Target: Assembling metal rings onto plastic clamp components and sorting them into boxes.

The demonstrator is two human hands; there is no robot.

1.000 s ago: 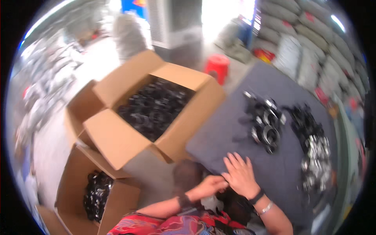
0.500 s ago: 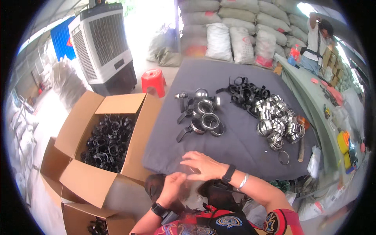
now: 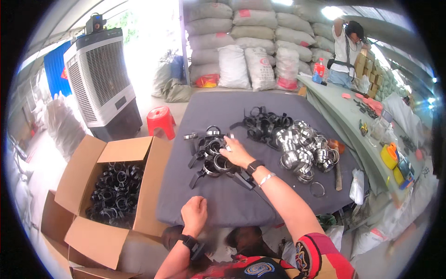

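My right hand (image 3: 238, 153) reaches over a small cluster of silver metal rings fitted with black tabbed bands (image 3: 223, 162), left of the table's middle. Its thumb and fingers close on one of these rings, partly covered by the hand. Close to the near table edge, my left hand (image 3: 194, 215) is curled into a fist, and no object shows in it. Right of my right hand are a heap of black bands (image 3: 265, 123) and a heap of bare silver rings (image 3: 302, 144). One loose ring (image 3: 318, 189) lies apart, nearer me.
A grey-covered table (image 3: 278, 204) lies before me. Left of it stands an open cardboard box (image 3: 151, 186) full of black-banded rings. Beyond are a red stool (image 3: 160, 122) and an air cooler (image 3: 104, 83). A wooden-handled tool (image 3: 338, 176) lies right. A person (image 3: 344, 56) stands at the back right.
My hands have parted: the right moved forward onto the banded rings, while the left stayed near the front edge and curled up. The view has tilted up and shifted right.
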